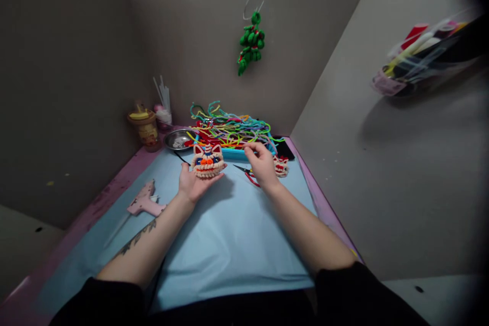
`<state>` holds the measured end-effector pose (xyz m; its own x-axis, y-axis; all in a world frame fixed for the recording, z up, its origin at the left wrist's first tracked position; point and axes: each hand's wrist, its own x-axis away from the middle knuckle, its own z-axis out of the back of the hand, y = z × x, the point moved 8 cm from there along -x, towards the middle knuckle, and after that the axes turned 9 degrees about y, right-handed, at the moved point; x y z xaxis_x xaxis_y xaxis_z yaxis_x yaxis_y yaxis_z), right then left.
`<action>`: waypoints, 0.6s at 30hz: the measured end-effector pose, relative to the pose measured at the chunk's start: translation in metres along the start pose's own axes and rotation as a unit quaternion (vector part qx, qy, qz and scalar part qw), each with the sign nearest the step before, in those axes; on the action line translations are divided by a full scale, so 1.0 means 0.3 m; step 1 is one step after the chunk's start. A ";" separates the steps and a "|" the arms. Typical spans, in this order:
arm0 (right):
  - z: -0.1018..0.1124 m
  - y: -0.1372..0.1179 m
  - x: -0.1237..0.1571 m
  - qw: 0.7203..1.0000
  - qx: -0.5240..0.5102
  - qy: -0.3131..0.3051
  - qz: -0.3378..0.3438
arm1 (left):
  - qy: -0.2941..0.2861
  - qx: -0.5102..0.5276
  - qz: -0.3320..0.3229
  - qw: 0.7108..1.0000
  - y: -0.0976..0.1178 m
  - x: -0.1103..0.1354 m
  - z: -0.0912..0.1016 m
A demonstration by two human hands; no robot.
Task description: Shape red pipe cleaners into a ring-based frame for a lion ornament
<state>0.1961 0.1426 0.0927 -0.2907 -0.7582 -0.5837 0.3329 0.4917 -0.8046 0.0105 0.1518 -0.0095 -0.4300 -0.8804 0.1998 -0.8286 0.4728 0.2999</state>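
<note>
A cream lion-dance head point(207, 161) twisted from pipe cleaners rests on the upturned palm of my left hand point(193, 182). It has pointed ears with dark red insides, blue about the eyes, an orange nose and an orange-red mouth line. Thumb and fingers of my left hand lie along its sides. My right hand point(262, 165) is raised at the front of a blue tray point(233, 154) heaped with coloured pipe cleaners point(237, 130). Its fingers are pinched together; whatever they hold is too small to make out. Red-handled scissors point(251, 177) lie partly behind that hand.
A pink glue gun point(145, 201) lies left on the blue cloth point(229, 249). A metal bowl point(178, 140), a patterned pot point(147, 130) and a cup of white sticks point(164, 112) stand behind. A second red-and-cream piece point(281, 166) lies right. Green pipe-cleaner work point(252, 43) hangs above.
</note>
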 end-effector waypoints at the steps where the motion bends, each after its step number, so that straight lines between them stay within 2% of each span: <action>1: 0.010 0.020 0.037 1.000 0.007 -0.002 -0.003 | 0.003 -0.005 0.003 1.000 -0.005 -0.001 0.000; 3: -0.003 0.033 0.117 0.999 0.022 -0.041 0.018 | 0.007 -0.012 0.007 1.000 -0.016 0.000 0.001; 6: -0.036 -0.003 0.217 0.989 0.066 -0.073 0.106 | 0.020 -0.012 0.011 1.000 -0.035 0.003 0.006; 9: -0.057 -0.056 0.274 0.971 0.110 -0.060 0.205 | 0.035 -0.006 0.015 0.999 -0.053 0.007 0.015; 11: -0.058 -0.076 0.285 0.961 0.127 -0.038 0.242 | 0.039 -0.007 0.023 0.999 -0.068 0.010 0.014; 15: -0.027 -0.075 0.269 0.962 0.141 0.023 0.232 | 0.032 -0.019 0.023 0.999 -0.083 0.020 0.002; 18: -0.025 -0.075 0.266 0.965 0.145 0.027 0.218 | 0.033 -0.032 0.027 0.999 -0.094 0.027 -0.004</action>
<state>0.1586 0.0741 0.0635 -0.1095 -0.4784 -0.8713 0.6689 0.6129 -0.4206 0.0308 0.1313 -0.0153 -0.4468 -0.8502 0.2783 -0.7790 0.5227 0.3462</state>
